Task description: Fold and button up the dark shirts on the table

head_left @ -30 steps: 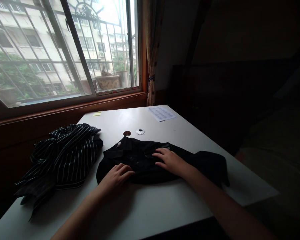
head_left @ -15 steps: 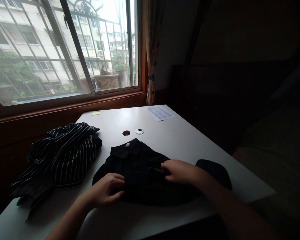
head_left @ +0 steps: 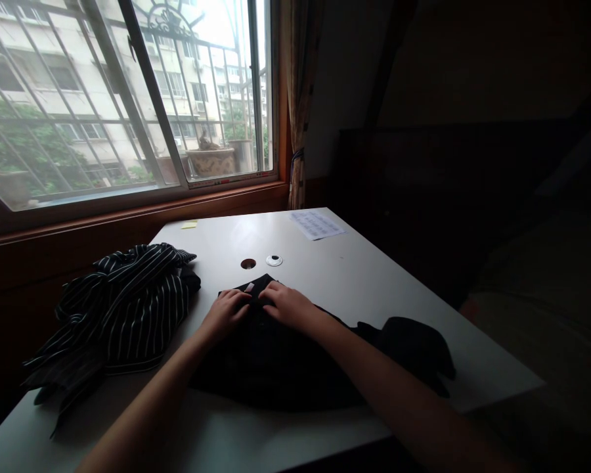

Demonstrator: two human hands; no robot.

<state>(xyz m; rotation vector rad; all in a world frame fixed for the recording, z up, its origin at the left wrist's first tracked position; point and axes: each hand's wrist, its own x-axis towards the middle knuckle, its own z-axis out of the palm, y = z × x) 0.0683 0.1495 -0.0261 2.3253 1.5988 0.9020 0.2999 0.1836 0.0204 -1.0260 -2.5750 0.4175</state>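
A black collared shirt (head_left: pixel 276 361) lies spread on the white table (head_left: pixel 305 276), its collar towards the window and a small pale label showing inside the neck. At the left side of the collar, my left hand (head_left: pixel 226 309) has its fingers curled on the cloth. My right hand (head_left: pixel 288 305) pinches the collar's right side, close beside the left one. Both forearms cover part of the shirt. One dark sleeve (head_left: pixel 414 341) stretches out to the right, past my right forearm.
A crumpled black-and-white striped garment (head_left: pixel 142 315) lies at the table's left edge. Further back are a round cable hole (head_left: pixel 248 263), its white cover (head_left: pixel 274 260), a yellow note (head_left: pixel 189 224) and a printed sheet (head_left: pixel 318 223). A barred window (head_left: pixel 201 98) stands behind.
The shirt was pulled nearer and its collar came flatter. Both hands then moved from the shirt's sides up to the collar and closed in on each other.
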